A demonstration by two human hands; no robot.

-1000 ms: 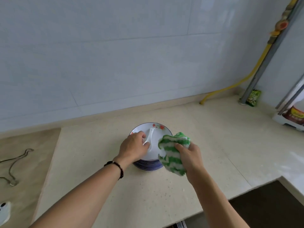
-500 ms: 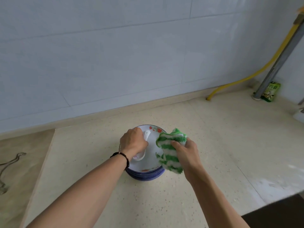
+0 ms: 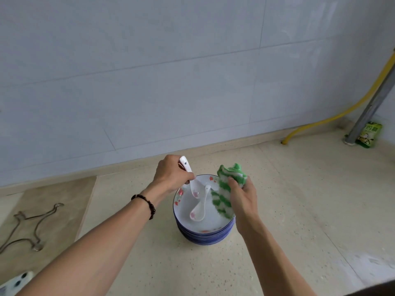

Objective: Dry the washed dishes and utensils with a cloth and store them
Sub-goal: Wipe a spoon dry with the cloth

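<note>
The left hand point(image 3: 171, 175) pinches a white spoon point(image 3: 190, 178) by its handle, bowl end tilted down toward the right, just beside the striped cloth point(image 3: 226, 189) bunched in the right hand point(image 3: 243, 195); a second spoon point(image 3: 199, 209) lies on the stacked plates point(image 3: 205, 229) on the table point(image 3: 299, 210)

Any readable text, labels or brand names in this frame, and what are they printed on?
Green packet by the metal pole, far right: printed characters, too blurred to read.
Spoons, plates, striped cloth, phone: no text visible.
</note>
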